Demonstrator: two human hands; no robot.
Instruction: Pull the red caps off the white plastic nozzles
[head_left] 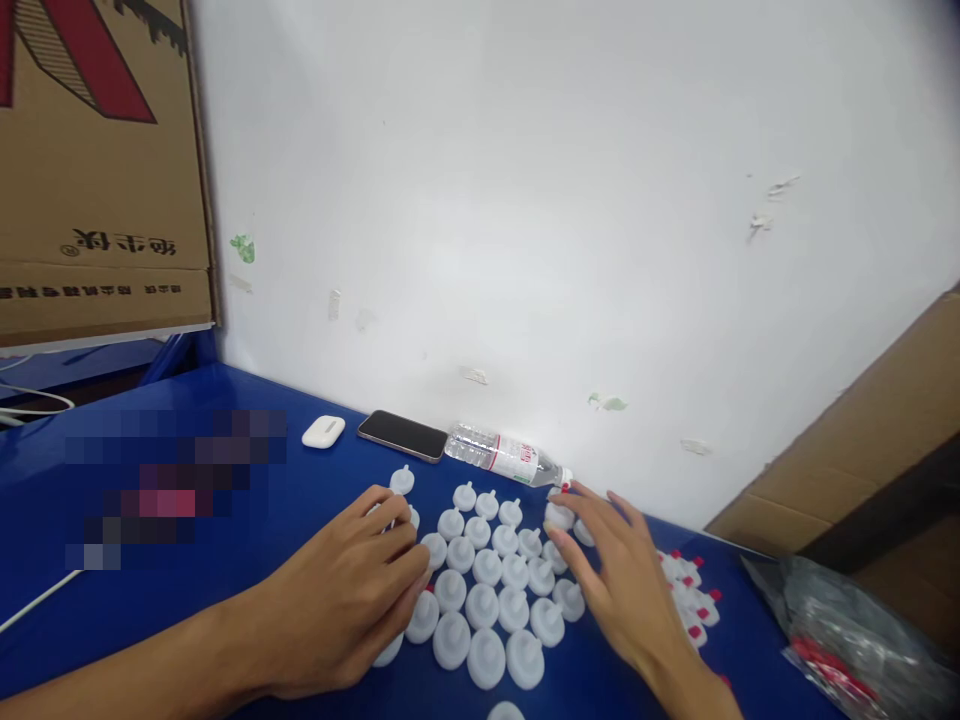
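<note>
Several small white plastic caps (487,585) stand in rows on the blue table (225,590). My left hand (352,600) rests palm down at the left edge of the rows, fingers curled over the nearest caps. My right hand (611,580) lies on the right side of the rows with its fingers spread, the fingertips touching a white cap (559,515) at the far corner. Beyond my right hand lies a heap of white caps with red tips (694,595).
A clear water bottle (506,457) lies on its side against the white wall, beside a dark phone (402,435) and a white earbud case (323,431). A cardboard box (97,170) stands at the back left. A plastic bag (847,630) of parts sits at the right.
</note>
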